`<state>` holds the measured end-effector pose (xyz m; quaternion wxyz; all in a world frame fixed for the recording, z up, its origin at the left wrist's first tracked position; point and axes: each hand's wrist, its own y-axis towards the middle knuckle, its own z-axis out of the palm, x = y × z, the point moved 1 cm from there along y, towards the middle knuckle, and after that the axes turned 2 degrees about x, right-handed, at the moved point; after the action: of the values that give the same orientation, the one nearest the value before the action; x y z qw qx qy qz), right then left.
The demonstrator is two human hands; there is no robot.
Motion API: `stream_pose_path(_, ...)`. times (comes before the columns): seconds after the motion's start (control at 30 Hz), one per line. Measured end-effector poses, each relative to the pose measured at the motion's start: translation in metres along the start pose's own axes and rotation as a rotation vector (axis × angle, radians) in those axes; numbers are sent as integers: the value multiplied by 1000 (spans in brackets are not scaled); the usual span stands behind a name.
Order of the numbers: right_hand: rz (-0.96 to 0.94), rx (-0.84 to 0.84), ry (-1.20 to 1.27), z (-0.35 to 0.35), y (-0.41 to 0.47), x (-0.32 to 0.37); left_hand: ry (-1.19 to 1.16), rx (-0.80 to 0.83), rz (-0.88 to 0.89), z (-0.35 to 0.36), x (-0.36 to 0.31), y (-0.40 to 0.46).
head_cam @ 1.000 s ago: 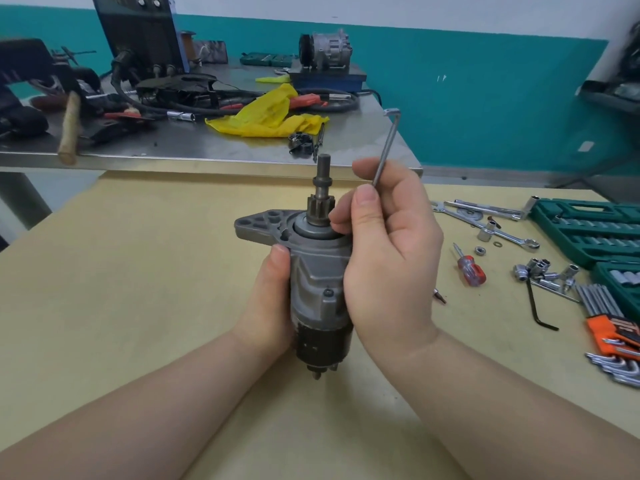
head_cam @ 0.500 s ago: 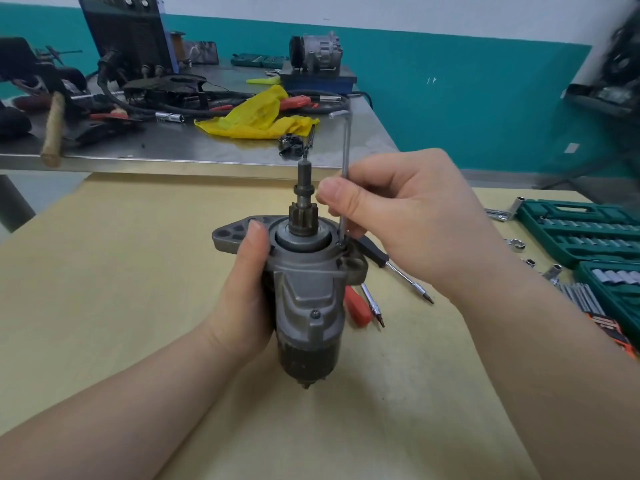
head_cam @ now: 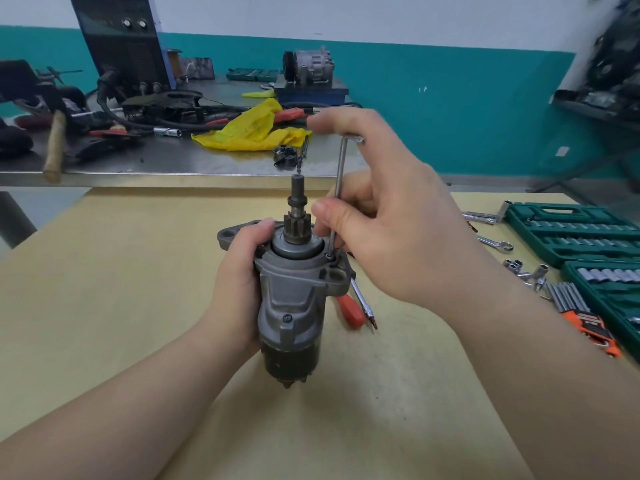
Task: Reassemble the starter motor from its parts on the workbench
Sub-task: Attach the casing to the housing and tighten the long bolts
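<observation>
The grey starter motor [head_cam: 291, 299] stands upright on the tan workbench [head_cam: 104, 289], pinion gear and shaft pointing up. My left hand [head_cam: 239, 282] grips its housing from the left, thumb on the flange. My right hand [head_cam: 388, 216] pinches a long silver hex key [head_cam: 337, 195], held upright. The key's lower tip sits in a bolt on the right side of the flange. Its bent top end lies under my index finger.
A red-handled screwdriver [head_cam: 353, 310] lies just behind the motor on the right. Green socket cases [head_cam: 571, 233], loose sockets [head_cam: 526, 270], a wrench [head_cam: 495, 243] and an orange hex key set [head_cam: 588, 323] lie at the right. A cluttered metal table [head_cam: 173, 161] stands behind.
My right hand has swung the hex key from tilted and free to upright, with its tip seated in the flange bolt. The view has shifted a little; the motor stays in my left hand.
</observation>
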<state>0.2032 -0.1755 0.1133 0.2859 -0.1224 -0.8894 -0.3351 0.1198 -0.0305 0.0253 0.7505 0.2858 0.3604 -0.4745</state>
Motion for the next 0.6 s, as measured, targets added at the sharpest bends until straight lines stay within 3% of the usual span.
stream_pose_path(0.1,-40,7,2,-5,3,-1,9,-52,-14,-1,1,1)
stream_pose_path(0.27,-89,-178,-44,-7,15,-2,11,-123,-5,0,1,1)
stream_pose_path(0.43,-174,-125,118,-6,18,1,18,-161,-4,0,0,3)
stream_pose_path(0.53,-86,-32,329,-12,15,2,17,-166,-2,1,-1,4)
stream_pose_path(0.6,-55,-23,341,-16,15,3,26,-169,-3,0,-1,5)
